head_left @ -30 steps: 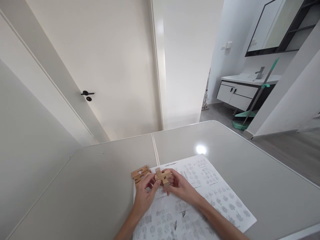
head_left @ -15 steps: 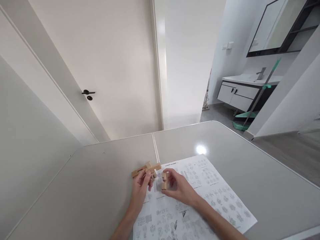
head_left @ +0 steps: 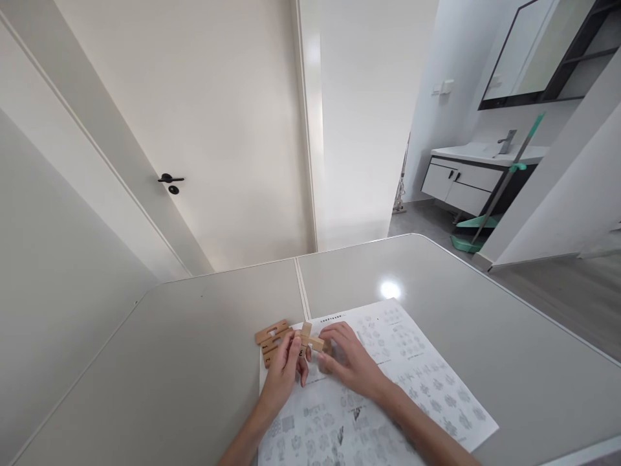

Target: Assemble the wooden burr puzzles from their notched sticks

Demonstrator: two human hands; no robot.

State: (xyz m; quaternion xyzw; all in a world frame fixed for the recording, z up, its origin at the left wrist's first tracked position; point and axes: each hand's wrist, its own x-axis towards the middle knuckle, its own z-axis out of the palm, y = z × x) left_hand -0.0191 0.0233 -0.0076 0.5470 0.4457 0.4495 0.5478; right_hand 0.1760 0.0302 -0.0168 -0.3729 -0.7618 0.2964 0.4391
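Note:
My left hand [head_left: 282,369] is closed, thumb and fingers pinching a cross of joined wooden puzzle pieces [head_left: 306,335]; a dark numeral shows on its lower part. Just to the right, my right hand [head_left: 352,362] is curled with its fingertips close to the end of that cross. Between its thumb and fingers is a small notched wooden block [head_left: 326,361], blurred and partly covered. Flat numbered wooden pieces [head_left: 272,332] with cut-out slots lie on the table at the left, partly behind my left hand. Both hands are over a printed diagram sheet [head_left: 388,382].
The grey table [head_left: 169,375] has a pale seam [head_left: 301,288] running across it. Beyond its far edge stands a closed door [head_left: 233,129] with a black handle [head_left: 171,178]. At the right are a washbasin cabinet [head_left: 460,178] and a green-handled broom and dustpan [head_left: 468,243].
My left hand has moved slightly right and down with the joined pieces, which have turned, uncovering the numbered pieces on the table. The block in my right hand has turned and is now closer to them.

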